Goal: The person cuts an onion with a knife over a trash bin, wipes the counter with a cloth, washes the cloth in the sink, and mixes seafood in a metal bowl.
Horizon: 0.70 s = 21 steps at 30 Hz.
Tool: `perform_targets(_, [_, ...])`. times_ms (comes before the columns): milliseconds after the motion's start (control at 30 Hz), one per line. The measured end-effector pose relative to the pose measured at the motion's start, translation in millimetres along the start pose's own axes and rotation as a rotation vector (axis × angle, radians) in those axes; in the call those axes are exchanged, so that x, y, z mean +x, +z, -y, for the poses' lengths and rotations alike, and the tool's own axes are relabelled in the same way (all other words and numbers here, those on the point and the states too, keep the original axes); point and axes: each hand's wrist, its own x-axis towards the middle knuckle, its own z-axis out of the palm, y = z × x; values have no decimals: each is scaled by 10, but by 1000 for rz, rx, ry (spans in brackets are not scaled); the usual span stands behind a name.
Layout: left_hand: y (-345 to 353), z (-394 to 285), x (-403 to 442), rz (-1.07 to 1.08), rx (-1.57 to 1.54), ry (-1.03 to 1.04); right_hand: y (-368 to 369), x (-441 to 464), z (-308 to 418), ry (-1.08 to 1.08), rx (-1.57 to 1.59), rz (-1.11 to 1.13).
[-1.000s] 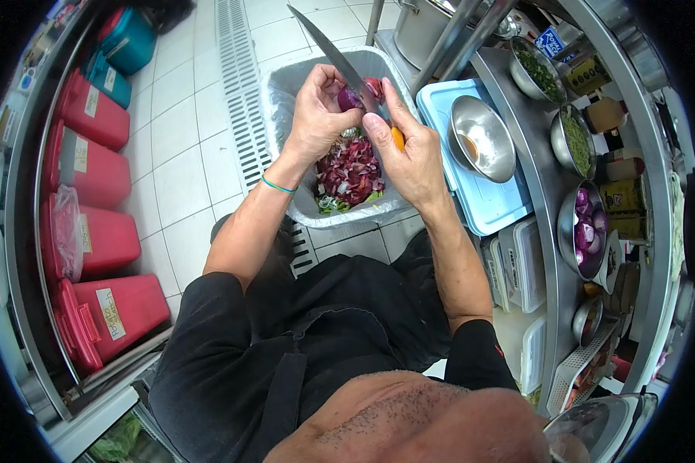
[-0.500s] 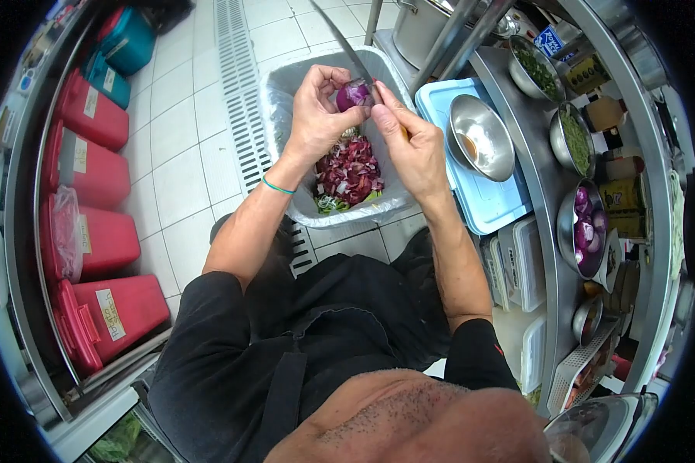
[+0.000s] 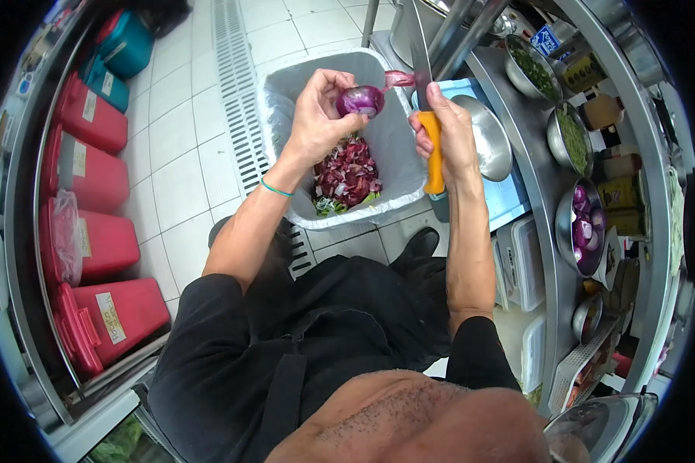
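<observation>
Between the thumb and fingers of my left hand [image 3: 322,112] is a purple onion [image 3: 361,100], held over the lined bin [image 3: 398,181]. My right hand [image 3: 454,139] grips the yellow handle of a knife [image 3: 434,150], its long blade pointing up and away from me. A strip of onion skin [image 3: 399,79] lies between the onion and the blade, at the blade's side. Below the hands, red-purple onion peelings [image 3: 346,171] with some green scraps fill the bottom of the bin.
On the right, a steel bowl [image 3: 493,143] stands on a blue lid [image 3: 510,197]. The steel shelf beside it carries a bowl of purple onions [image 3: 581,228] and bowls of chopped greens [image 3: 531,65]. Red lidded bins [image 3: 96,247] line the left side.
My right hand has swung right, away from the onion, taking the knife with it. A strip of skin has come off toward the blade. My left hand stays nearly in place.
</observation>
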Motion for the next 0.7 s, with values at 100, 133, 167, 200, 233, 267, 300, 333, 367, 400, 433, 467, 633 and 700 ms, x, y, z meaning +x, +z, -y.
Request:
perform_targets(100, [-19,-66,41,-31,-15,-77,-105,-57,3,-18,-141,164])
perform_targets(133, [-18,-89,45,-44,-15,-113,-35,-78,-17,-64,-190,153])
perform_targets(167, [-10,-105,42,-40,-20,-114,14,-99,-29,-111,-239,142])
perform_targets(200, [1,-120,35,-37,-25,-115,34,-120,-12,-115,-253,188])
perform_targets(233, [6,-125,28,-33,-30,-117,68,-125,-34,-163,-292,197])
perform_targets(267, [9,-120,23,-39,-30,-109,109,-126,-64,-211,-332,204])
perform_targets(300, [14,-109,19,-44,-30,-101,126,-132,-82,-261,-371,211])
perform_targets(333, [18,-99,15,-48,-30,-93,131,-155,-46,-198,-442,179])
perform_targets(367, [16,-89,13,-49,-9,-87,156,-166,-64,-256,-464,154])
perform_targets(400, [14,-85,14,-50,12,-81,211,-170,-93,-314,-485,130])
perform_targets(433, [12,-85,16,-52,32,-74,246,-167,-110,-363,-502,111])
perform_targets(467, [13,-88,15,-51,47,-72,281,-164,-126,-411,-520,92])
perform_targets(633, [-17,-117,21,-46,70,-55,334,-133,-150,-503,-563,68])
perform_targets(700, [-50,-150,37,-3,78,-80,306,-144,-100,-407,-540,72])
